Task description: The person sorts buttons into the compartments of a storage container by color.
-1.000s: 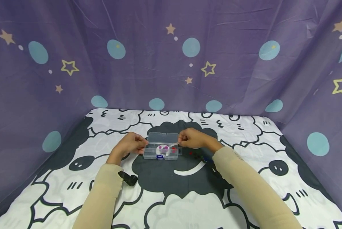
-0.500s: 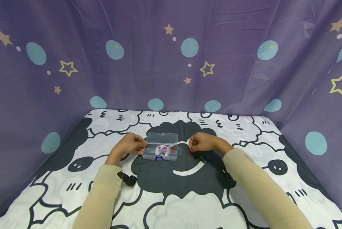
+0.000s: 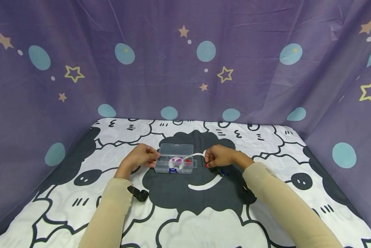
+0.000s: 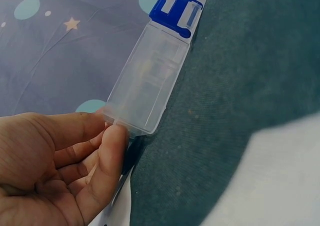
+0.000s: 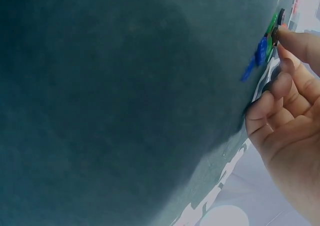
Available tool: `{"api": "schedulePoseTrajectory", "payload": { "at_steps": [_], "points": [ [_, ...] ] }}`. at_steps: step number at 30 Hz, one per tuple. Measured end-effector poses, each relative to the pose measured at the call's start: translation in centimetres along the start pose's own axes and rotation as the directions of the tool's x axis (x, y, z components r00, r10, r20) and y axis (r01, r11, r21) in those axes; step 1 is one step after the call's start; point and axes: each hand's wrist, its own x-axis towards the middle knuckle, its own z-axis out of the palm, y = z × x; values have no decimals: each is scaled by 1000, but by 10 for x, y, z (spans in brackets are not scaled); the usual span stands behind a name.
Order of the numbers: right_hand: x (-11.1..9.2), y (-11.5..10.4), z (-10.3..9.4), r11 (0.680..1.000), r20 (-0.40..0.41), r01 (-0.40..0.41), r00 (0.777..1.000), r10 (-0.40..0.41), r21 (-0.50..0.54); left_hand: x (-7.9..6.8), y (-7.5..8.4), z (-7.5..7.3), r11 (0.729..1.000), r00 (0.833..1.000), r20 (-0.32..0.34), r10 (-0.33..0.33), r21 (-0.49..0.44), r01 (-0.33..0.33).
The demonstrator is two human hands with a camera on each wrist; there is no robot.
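A clear plastic compartment box [image 3: 174, 168] with a blue latch [image 4: 175, 13] sits on a dark patch of the printed cloth, lid raised. My left hand [image 3: 141, 155] grips the box's left end; in the left wrist view the thumb and a finger pinch its corner. Inside, pink-purple pieces [image 3: 177, 159] and red pieces [image 3: 188, 162] show through the plastic. Right of the box, my right hand [image 3: 219, 155] is low over the cloth, thumb and finger closed at a small red piece [image 3: 206, 165]. Beside its thumb lie green and blue pieces [image 5: 261, 51].
A black device [image 3: 138, 193] is strapped at the left wrist. The cloth [image 3: 201, 224] carries black-and-white cartoon prints, including a white curve below the box. A purple curtain [image 3: 160, 79] with stars and dots rises behind.
My right hand has moved from the box's right edge out to the right and down to the red piece. The left hand keeps its grip on the box.
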Motion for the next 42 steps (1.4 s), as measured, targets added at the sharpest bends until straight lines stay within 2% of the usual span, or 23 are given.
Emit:
{"api": "schedulePoseTrajectory", "payload": {
  "at_steps": [8, 15, 23, 36, 42],
  "points": [
    [-1, -4, 1, 999, 9, 38, 999, -38, -17, 1, -1, 0, 1000, 1000, 2, 11, -2, -11],
    [-1, -2, 1, 999, 18, 14, 1000, -13, -41, 1, -2, 0, 1000, 1000, -1, 8, 0, -8],
    [-3, 2, -4, 1000, -8, 29, 1000, -29, -8, 0, -2, 0, 1000, 1000, 1, 12, -5, -12],
    [0, -3, -6, 997, -44, 79, 996, -79, -13, 0, -1, -1, 1000, 1000, 3, -3, -1, 3],
    [4, -6, -6, 998, -48, 60, 997, -60, 5, 0, 0, 0, 1000, 1000, -7, -12, 9, 12]
  ]
}}
